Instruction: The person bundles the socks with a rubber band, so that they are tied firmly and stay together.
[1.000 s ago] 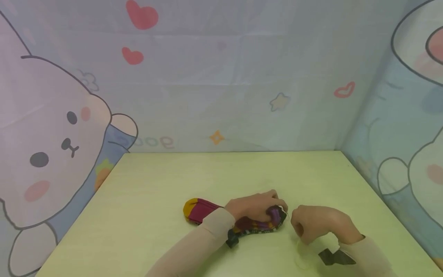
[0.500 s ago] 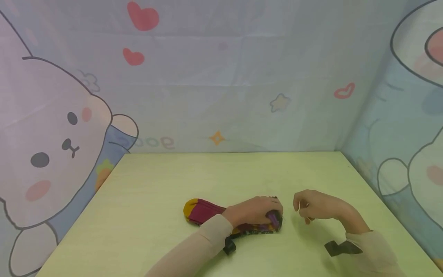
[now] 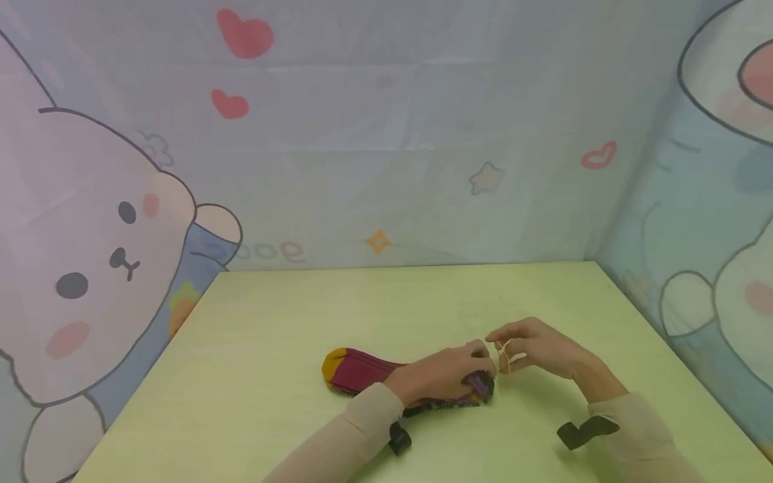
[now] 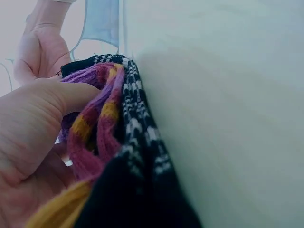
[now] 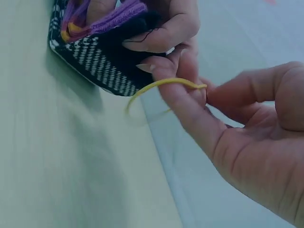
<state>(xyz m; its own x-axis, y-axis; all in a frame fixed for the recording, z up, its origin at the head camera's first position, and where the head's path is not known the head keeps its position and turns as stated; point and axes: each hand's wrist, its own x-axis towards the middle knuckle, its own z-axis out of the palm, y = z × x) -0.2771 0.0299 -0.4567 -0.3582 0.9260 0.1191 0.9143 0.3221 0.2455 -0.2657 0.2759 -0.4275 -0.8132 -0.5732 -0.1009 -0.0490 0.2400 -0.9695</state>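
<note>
A bundle of socks (image 3: 365, 367) lies on the table, its burgundy foot with a yellow toe pointing left. My left hand (image 3: 437, 374) grips the bundle's right end, with the thumb pressed into the purple, burgundy and yellow folds. A black-and-white patterned sock (image 4: 135, 114) forms the outer layer there. Just right of that end, my right hand (image 3: 546, 352) pinches a thin yellow rubber band (image 5: 173, 80) between thumb and fingers. The band hangs as a loop close to the black end of the socks. Fingertips of the two hands almost meet; whether they touch is unclear.
The pale yellow-green table (image 3: 284, 308) extends around both hands. A printed cloth backdrop (image 3: 386, 134) with cartoon animals and hearts stands behind it and at both sides. Black wrist pieces (image 3: 587, 431) stick out beside the sleeves.
My right hand rose from the table with the rubber band, then moved left to the end of the socks. The left hand keeps its grip and has shifted slightly left.
</note>
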